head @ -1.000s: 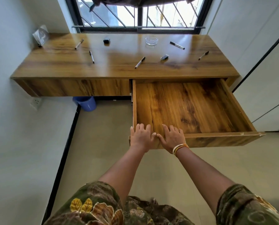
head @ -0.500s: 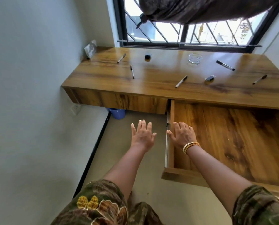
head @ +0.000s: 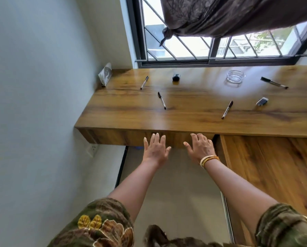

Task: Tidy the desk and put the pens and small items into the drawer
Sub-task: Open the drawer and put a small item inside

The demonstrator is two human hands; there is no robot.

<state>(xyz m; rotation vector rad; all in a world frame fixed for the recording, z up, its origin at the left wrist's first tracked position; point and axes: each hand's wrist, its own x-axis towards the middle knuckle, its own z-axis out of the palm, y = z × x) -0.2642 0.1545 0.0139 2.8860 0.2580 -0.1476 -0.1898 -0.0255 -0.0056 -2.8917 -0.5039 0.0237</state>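
Observation:
Several pens lie on the wooden desk (head: 124, 114): one at the back left (head: 144, 82), one nearer the front (head: 161, 100), one at mid-right (head: 227, 109) and a marker (head: 273, 82) at the far right. A small black item (head: 176, 77) and a grey one (head: 261, 101) lie among them. The open drawer (head: 277, 163) is empty and sticks out at the right. My left hand (head: 155, 151) and my right hand (head: 200, 147) are empty with fingers spread, just below the desk's front edge, left of the drawer.
A glass ashtray (head: 236, 76) stands near the barred window (head: 211, 49), where a dark curtain (head: 229, 13) hangs knotted. A plastic-wrapped item (head: 105, 73) leans in the desk's back left corner. The wall (head: 33, 104) with a socket (head: 92, 149) runs along the left.
Both hands have let go of the drawer front and risen toward the desk's front edge. The view has swung left and up, and the drawer now sits at the right edge.

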